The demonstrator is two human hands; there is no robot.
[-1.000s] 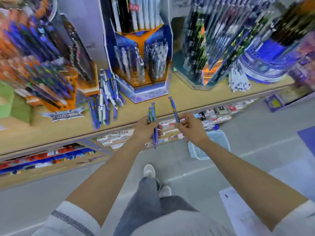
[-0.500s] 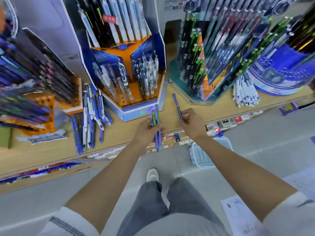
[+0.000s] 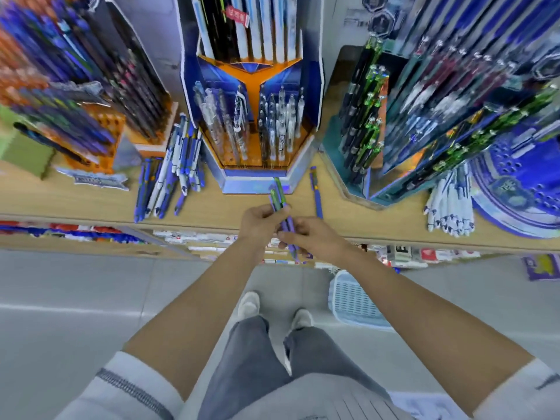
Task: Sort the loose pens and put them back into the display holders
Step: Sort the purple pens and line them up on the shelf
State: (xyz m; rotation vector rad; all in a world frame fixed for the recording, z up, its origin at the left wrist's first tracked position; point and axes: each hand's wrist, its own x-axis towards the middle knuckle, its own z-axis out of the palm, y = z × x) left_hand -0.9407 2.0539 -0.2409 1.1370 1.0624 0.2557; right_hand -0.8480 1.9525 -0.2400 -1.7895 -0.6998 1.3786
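Note:
My left hand grips a small bundle of purple and green pens over the front edge of the wooden shelf. My right hand pinches the lower end of the same bundle. A single blue pen lies alone on the shelf just right of my hands. In front stands the blue and orange display holder with clear and white pens upright in it. A pile of loose blue and white pens lies to its left.
Tall pen racks stand left and right of the holder. A heap of white pens lies by a round blue stand. A pale plastic basket sits on the floor beside my feet.
My right hand has laid its blue pen on the shelf and moved left onto the bundle in my left hand. The view has shifted closer to the shelf.

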